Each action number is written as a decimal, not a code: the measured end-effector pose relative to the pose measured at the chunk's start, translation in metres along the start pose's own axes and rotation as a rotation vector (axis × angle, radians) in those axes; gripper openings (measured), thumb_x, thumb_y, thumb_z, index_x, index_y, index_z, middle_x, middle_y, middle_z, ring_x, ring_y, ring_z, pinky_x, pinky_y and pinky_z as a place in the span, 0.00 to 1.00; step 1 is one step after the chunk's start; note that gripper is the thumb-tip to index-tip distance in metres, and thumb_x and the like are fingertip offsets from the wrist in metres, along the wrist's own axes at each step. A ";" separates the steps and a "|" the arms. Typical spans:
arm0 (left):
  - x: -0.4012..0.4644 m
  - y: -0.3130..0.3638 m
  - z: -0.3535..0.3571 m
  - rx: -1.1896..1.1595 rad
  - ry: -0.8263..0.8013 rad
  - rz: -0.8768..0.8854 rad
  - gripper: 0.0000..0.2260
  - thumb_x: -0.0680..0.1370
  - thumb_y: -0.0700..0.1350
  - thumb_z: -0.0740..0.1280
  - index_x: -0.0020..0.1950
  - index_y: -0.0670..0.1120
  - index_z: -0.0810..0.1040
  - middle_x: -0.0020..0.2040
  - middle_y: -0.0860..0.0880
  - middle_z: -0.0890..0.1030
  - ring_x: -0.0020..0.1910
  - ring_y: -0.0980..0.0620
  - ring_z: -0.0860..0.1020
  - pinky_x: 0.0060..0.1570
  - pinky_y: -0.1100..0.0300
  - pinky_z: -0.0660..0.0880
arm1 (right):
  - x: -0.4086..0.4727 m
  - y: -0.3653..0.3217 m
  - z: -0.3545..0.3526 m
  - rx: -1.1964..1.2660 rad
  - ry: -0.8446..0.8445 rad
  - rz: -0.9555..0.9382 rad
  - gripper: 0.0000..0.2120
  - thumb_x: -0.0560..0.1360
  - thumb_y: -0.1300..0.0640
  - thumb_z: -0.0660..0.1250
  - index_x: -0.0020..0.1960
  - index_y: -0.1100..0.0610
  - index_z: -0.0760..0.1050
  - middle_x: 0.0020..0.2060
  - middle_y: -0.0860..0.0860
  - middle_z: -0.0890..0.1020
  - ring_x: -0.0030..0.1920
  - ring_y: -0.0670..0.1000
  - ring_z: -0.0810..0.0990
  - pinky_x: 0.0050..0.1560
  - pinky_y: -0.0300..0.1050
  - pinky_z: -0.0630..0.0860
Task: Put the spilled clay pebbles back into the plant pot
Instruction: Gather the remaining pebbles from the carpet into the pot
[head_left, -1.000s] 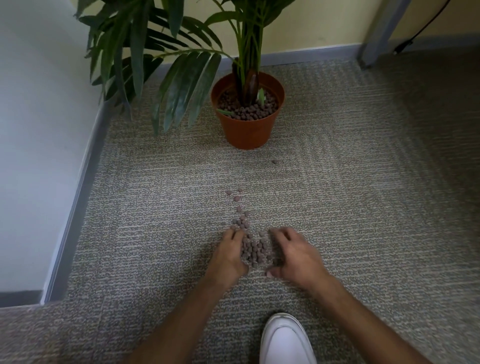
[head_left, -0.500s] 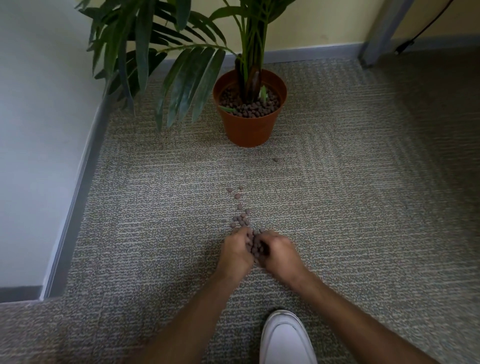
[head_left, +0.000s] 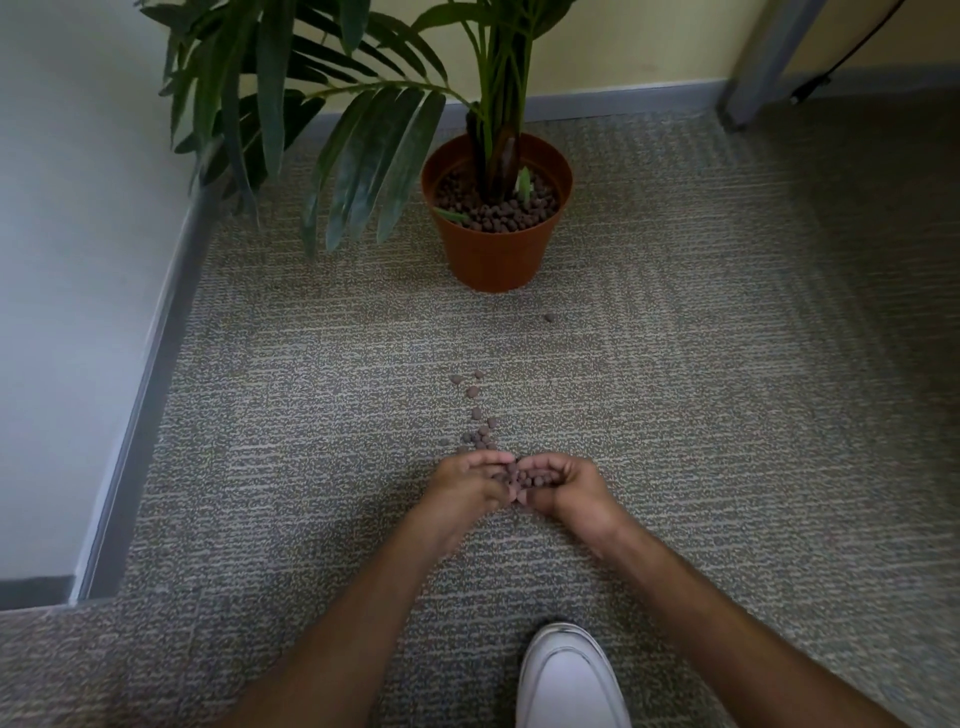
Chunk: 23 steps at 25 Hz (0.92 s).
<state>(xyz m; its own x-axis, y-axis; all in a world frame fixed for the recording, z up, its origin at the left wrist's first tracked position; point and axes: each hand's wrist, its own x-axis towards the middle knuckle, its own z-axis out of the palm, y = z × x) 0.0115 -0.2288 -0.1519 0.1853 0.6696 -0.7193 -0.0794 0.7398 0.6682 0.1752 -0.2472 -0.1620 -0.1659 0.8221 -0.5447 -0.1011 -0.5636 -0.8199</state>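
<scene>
An orange plant pot (head_left: 496, 254) with a palm stands on the carpet ahead, its top filled with brown clay pebbles. My left hand (head_left: 462, 486) and my right hand (head_left: 569, 488) are cupped together low over the carpet, holding a heap of clay pebbles (head_left: 524, 477) between the palms. A short trail of spilled pebbles (head_left: 475, 423) lies on the carpet just beyond my fingers, running toward the pot. One stray pebble (head_left: 548, 318) sits alone near the pot's base.
A white wall with a grey skirting (head_left: 150, 374) runs along the left. Long palm leaves (head_left: 363, 156) hang left of the pot. My white shoe (head_left: 569, 680) is at the bottom. A grey post (head_left: 763, 57) and a black cable stand at the far right.
My hands were apart around the pile on the carpet. They have closed together, scooped the pebbles up and turned palm-up into a cup.
</scene>
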 end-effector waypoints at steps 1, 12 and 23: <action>0.000 0.004 0.001 -0.090 -0.017 -0.027 0.19 0.69 0.24 0.64 0.56 0.39 0.78 0.55 0.39 0.81 0.52 0.44 0.81 0.48 0.57 0.80 | 0.002 -0.003 -0.002 0.026 -0.004 0.001 0.16 0.68 0.78 0.67 0.51 0.64 0.80 0.45 0.56 0.86 0.47 0.52 0.85 0.46 0.42 0.81; 0.008 0.080 0.004 -0.642 -0.035 -0.055 0.15 0.75 0.39 0.56 0.54 0.32 0.76 0.43 0.37 0.80 0.43 0.43 0.80 0.42 0.55 0.81 | 0.040 -0.089 0.003 0.434 -0.001 0.129 0.25 0.66 0.80 0.48 0.53 0.67 0.76 0.49 0.63 0.80 0.46 0.56 0.81 0.44 0.43 0.83; 0.030 0.254 0.022 -0.942 -0.028 0.194 0.13 0.81 0.46 0.59 0.50 0.35 0.71 0.43 0.40 0.68 0.52 0.46 0.69 0.70 0.47 0.64 | 0.147 -0.275 0.019 0.211 0.390 -0.192 0.12 0.73 0.73 0.55 0.38 0.62 0.72 0.34 0.57 0.76 0.36 0.54 0.78 0.32 0.44 0.79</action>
<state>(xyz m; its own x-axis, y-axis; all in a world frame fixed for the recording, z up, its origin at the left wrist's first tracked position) 0.0188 -0.0221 0.0002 0.1085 0.7931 -0.5994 -0.8632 0.3742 0.3389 0.1600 0.0274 -0.0129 0.2514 0.8594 -0.4453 -0.2974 -0.3693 -0.8805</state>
